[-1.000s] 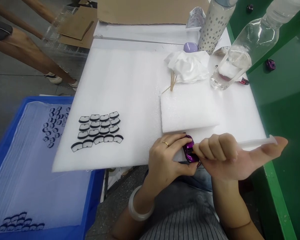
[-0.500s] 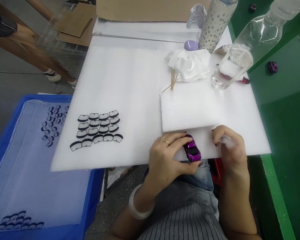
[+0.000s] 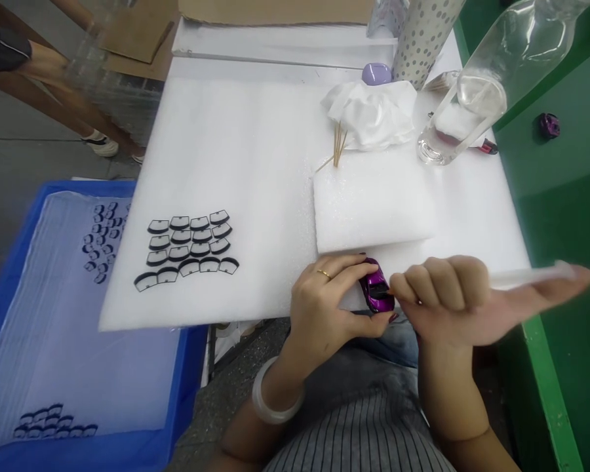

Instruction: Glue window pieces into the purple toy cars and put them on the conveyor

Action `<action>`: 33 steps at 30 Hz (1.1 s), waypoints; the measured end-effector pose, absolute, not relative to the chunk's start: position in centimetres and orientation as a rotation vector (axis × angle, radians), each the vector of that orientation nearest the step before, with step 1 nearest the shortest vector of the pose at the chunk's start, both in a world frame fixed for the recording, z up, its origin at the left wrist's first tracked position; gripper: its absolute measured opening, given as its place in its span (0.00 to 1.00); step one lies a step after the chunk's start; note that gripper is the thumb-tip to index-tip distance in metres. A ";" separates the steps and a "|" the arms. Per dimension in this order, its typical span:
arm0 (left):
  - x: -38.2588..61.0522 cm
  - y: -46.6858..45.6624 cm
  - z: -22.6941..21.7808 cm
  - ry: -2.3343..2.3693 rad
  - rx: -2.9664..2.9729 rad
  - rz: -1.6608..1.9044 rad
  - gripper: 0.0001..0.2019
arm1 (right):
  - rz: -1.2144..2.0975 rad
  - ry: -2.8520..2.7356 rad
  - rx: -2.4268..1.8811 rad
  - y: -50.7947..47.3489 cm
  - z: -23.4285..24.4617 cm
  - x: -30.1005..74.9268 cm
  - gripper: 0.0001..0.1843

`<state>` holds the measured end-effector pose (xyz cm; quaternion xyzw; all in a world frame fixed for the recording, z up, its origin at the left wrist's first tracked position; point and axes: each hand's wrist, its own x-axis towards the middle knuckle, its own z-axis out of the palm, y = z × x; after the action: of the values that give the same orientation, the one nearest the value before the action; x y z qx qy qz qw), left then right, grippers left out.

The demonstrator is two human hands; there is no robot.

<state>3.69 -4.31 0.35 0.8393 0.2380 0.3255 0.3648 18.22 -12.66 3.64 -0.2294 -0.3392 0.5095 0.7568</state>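
The left hand (image 3: 322, 301) is clamped on a purple car (image 3: 377, 288), thumb and fingers bent around it, at the near edge of the counter (image 3: 255, 151), just in front of the foam block (image 3: 373, 206). The right hand (image 3: 447, 298) curls its fingers tightly round a blurred white tool (image 3: 526, 276), thumb outstretched along it, fingertips just beside the car's dark window.

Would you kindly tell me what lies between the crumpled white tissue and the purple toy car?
In the head view, a white foam block lies between the crumpled white tissue and the purple toy car.
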 end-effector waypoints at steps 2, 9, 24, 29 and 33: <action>3.7 -4.3 0.4 0.605 2.162 0.834 0.22 | 1.170 -0.703 -0.366 -12.1 3.1 18.1 0.37; 3.7 -4.3 0.4 0.601 2.152 0.846 0.22 | 1.212 -0.721 -0.297 -12.1 2.6 18.2 0.36; 3.5 -4.3 0.4 0.605 2.152 0.812 0.22 | 1.139 -0.708 -0.531 -12.6 3.4 17.7 0.36; 3.5 -4.3 0.4 0.616 2.155 0.804 0.22 | 1.118 -0.722 -0.587 -12.6 3.7 17.6 0.37; 3.6 -4.4 0.4 0.621 2.152 0.799 0.22 | 1.115 -0.738 -0.586 -12.6 3.6 17.6 0.36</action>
<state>3.56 -4.36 0.42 0.8398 0.2423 0.3119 0.3724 17.62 -12.65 3.61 -0.2677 -0.3370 0.5091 0.7454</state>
